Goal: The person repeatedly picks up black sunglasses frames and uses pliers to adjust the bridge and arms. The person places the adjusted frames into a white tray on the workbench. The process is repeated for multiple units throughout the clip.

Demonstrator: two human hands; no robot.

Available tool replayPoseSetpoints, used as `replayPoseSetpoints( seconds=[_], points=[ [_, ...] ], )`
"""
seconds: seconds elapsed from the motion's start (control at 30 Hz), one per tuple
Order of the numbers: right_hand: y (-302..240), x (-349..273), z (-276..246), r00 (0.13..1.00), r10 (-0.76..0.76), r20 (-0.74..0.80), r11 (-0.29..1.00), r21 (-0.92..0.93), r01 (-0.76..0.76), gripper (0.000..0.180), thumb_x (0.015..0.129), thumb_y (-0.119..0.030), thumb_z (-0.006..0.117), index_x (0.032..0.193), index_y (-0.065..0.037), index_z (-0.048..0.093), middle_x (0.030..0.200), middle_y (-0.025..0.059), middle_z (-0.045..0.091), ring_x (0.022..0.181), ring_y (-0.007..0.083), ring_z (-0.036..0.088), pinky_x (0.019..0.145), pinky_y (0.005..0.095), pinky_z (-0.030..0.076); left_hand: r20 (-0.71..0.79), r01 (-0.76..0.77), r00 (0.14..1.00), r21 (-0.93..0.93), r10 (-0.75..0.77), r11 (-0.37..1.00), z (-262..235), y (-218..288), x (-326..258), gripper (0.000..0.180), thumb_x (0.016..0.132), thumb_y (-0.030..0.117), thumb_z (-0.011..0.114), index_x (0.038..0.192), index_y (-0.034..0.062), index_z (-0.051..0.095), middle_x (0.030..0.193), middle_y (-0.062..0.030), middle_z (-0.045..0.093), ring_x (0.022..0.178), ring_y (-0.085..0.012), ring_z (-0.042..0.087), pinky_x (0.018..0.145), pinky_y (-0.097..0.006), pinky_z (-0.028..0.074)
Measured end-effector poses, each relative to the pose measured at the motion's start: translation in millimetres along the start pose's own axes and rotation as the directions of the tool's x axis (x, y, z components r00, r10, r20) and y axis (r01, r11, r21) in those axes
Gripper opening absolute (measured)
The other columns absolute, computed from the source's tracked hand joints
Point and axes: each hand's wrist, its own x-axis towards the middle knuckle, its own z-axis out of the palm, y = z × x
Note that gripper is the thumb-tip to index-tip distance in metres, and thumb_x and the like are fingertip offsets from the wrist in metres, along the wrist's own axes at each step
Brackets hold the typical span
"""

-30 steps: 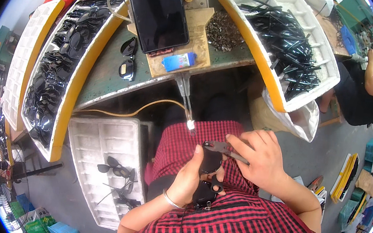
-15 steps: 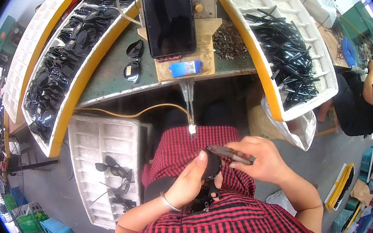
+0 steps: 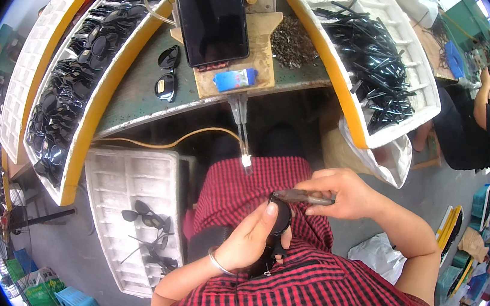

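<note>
Two hands work over the lap: the left hand (image 3: 250, 238) grips a dark frame (image 3: 279, 217), the right hand (image 3: 343, 194) just above pinches a temple (image 3: 300, 196) against it, apparently not yet fixed.

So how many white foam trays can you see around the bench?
4: far-left tray, the left one of dark frames, the right one of temple arms, and the lower tray by the knee. More may be hidden.

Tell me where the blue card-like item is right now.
In the head view, the blue card-like item lies on the wooden board at the bench's middle, just below the black tablet.
</note>
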Motion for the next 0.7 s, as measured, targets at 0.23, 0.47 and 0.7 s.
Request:
replayPoseSetpoints(
  seconds=[0.23, 0.47, 0.7],
  points=[
    [8, 0, -6, 0.995, 0.003, 0.104, 0.999, 0.041, -0.007, 0.051, 0.071, -0.011, 0.080, 0.121, -0.011, 0.066, 0.081, 0.0074, 0.059, 0.065, 0.0162, 0.055, 0.059, 0.0304, 0.046, 0.036, -0.003, 0.999, 0.057, 0.000, 0.998, 1, -2, 2, 0.054, 0.105, 0.046, 0.023, 0.119, -0.0014, 0.046, 0.076, -0.0088, 0.059, 0.058, -0.0148, 0.059, 0.057, -0.024, 0.052],
    [21, 6, 15, 0.993, -0.069, -0.091, 0.996, -0.064, 0.064, 0.043, 0.073, -0.014, 0.077, 0.114, -0.006, 0.067, 0.084, 0.0090, 0.063, 0.067, 0.0188, 0.057, 0.064, 0.0312, 0.048, -0.091, 0.102, 0.989, -0.114, -0.113, 0.988, -5, -11, 8, 0.066, 0.101, 0.057, 0.023, 0.122, -0.0006, 0.047, 0.075, -0.0079, 0.056, 0.056, -0.0148, 0.056, 0.056, -0.028, 0.054],
    [28, -1, 22, 0.990, 0.137, -0.037, 0.851, 0.515, -0.098, 0.033, 0.085, -0.015, 0.070, 0.115, -0.005, 0.063, 0.088, -0.0022, 0.059, 0.078, 0.0072, 0.055, 0.075, 0.0258, 0.047, -0.118, 0.082, 0.986, -0.291, -0.121, 0.953, -13, -6, 1, 0.072, 0.101, 0.060, 0.018, 0.126, 0.0002, 0.048, 0.074, -0.0062, 0.054, 0.058, -0.0157, 0.055, 0.056, -0.028, 0.052]
  ],
)
